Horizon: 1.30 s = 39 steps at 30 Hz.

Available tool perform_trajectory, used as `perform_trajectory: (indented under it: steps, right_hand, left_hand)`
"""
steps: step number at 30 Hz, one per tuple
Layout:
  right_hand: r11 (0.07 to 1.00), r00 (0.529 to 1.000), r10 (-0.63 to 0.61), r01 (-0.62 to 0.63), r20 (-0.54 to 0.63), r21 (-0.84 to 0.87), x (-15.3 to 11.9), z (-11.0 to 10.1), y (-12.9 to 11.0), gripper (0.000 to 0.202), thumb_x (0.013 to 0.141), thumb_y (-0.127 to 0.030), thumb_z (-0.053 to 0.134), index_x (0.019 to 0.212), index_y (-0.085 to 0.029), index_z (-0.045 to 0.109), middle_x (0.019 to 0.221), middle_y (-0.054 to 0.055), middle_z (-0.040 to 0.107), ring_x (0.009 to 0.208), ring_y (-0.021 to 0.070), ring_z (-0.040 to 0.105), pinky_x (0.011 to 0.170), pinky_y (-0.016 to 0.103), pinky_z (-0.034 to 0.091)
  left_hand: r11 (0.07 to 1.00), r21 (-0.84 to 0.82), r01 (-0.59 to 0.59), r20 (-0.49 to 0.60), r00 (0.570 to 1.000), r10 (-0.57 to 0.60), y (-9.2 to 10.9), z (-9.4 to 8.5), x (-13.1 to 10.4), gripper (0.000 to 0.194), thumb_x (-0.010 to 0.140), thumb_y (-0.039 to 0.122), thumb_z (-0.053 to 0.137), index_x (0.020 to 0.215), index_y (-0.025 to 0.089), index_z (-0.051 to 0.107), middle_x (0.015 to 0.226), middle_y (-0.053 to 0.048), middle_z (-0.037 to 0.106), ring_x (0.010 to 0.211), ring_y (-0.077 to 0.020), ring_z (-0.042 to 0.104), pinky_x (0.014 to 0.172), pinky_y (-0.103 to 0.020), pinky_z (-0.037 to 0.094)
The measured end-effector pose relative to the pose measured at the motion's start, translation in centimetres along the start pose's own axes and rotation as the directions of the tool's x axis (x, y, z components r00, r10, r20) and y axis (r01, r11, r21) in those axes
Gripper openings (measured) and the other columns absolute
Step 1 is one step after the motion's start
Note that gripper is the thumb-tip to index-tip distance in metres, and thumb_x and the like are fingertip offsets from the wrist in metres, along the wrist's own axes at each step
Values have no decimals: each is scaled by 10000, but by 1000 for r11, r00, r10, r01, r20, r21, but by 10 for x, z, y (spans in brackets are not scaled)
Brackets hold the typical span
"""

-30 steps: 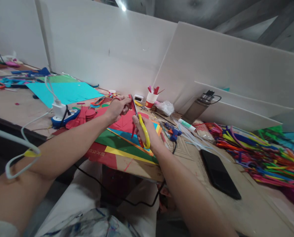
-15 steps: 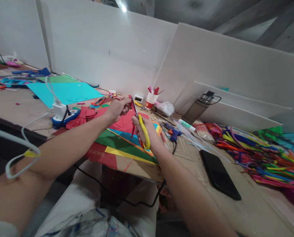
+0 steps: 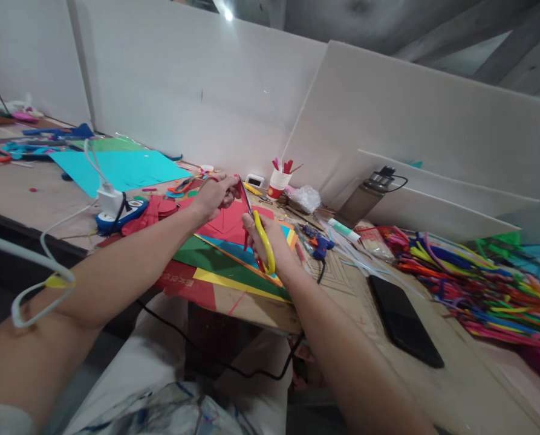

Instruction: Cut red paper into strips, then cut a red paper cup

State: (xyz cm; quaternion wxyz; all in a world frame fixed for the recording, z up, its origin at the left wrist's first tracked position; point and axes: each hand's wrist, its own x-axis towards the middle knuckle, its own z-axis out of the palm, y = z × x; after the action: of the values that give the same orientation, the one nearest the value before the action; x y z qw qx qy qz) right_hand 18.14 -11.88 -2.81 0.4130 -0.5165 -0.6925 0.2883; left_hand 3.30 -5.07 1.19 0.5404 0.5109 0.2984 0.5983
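Note:
My right hand (image 3: 273,244) is wrapped round the yellow handle of a pair of scissors (image 3: 265,243), whose blades point up and away. My left hand (image 3: 217,196) pinches a narrow piece of red paper (image 3: 243,194) against the blades. Part of the red paper hangs below, beside my right fingers. Under both hands lie red sheets (image 3: 219,225) on top of blue, orange, green (image 3: 206,257) and yellow sheets. Red cut pieces (image 3: 149,217) lie left of the stack.
A phone (image 3: 403,320), a glue gun (image 3: 319,244), a glue stick (image 3: 343,231), a bottle (image 3: 364,196) and many coloured pipe cleaners (image 3: 487,284) are on the right. Behind stands a paper cup (image 3: 278,183). A power strip (image 3: 120,217) and cyan sheet (image 3: 124,171) lie left.
My left hand has shifted very slightly left with the red paper. My right hand and the scissors are almost where they were.

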Motion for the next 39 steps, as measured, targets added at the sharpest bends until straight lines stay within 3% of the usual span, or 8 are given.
perform_trajectory:
  steps: [5,12,39]
  right_hand:
    - [1000,1000,4,-4,22,5,0,-2,-1,499,832,-674,481,850,-187,585,604,5,580,457,98,513,433,195,377]
    - [1000,1000,15,-15,27,2,0,-2,3,526,836,-694,451,862,-181,566,650,9,589,438,90,499,410,198,373]
    - [996,1000,5,-5,-4,90,0,2,7,505,821,-682,492,787,-180,538,571,-14,530,463,92,486,432,191,353]
  left_hand:
    - [999,26,-26,35,999,25,1,4,-3,251,761,185,586,554,162,447,414,27,484,294,-24,296,335,-183,164]
    - [999,46,-6,47,999,4,2,7,-7,231,779,204,599,602,169,456,446,9,539,288,-30,310,333,-193,154]
    - [1000,21,7,80,997,-8,1,6,-6,234,807,176,562,610,168,437,429,37,486,291,-31,305,337,-192,158]
